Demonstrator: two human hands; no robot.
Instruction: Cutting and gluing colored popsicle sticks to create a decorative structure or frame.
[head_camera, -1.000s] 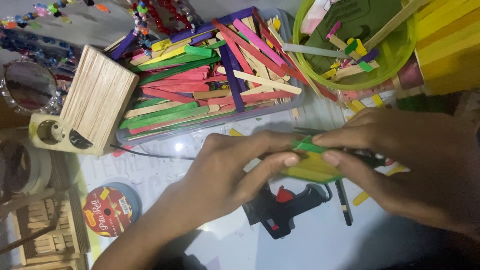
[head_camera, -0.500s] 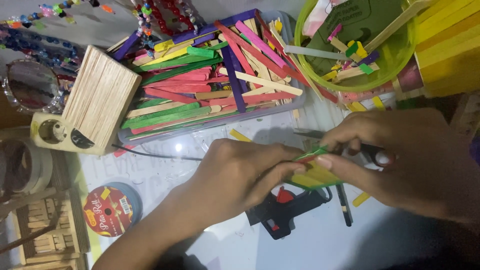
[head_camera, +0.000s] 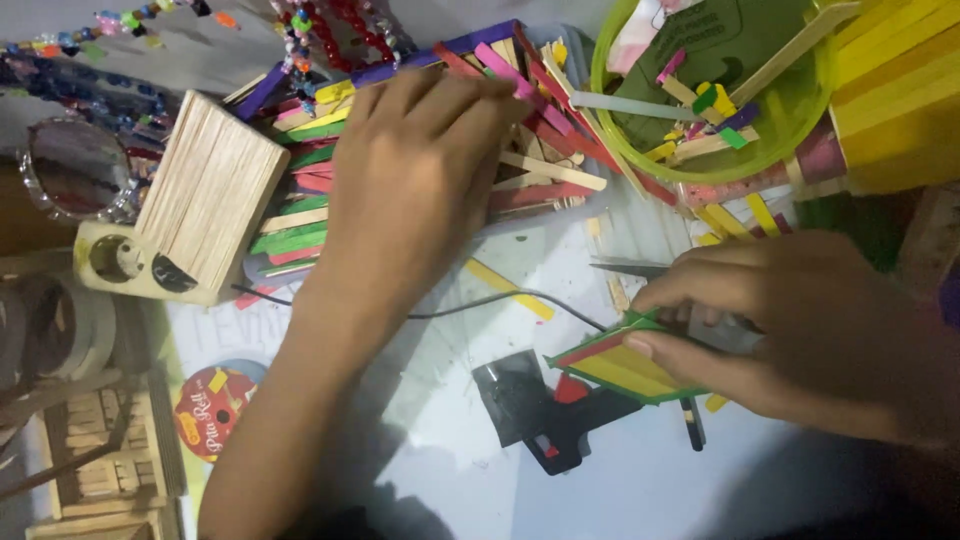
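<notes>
Over the box of sticks (head_camera: 540, 200) up top, my left hand (head_camera: 415, 160) lies flat, holding nothing I can see. My right hand (head_camera: 790, 320) pinches the stick fan (head_camera: 620, 365), which points left, low and well apart from the box.

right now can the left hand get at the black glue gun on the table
Probably yes: the left hand rests on the tray of coloured sticks, and the glue gun lies uncovered below it, beside the right hand's stick piece.

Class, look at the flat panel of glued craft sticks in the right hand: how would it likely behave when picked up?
The stick panel probably feels light, being thin wood. It looks stiff, staying flat with only the right hand pinching one end. Pushed on the table, it would likely slide, not roll.
</notes>
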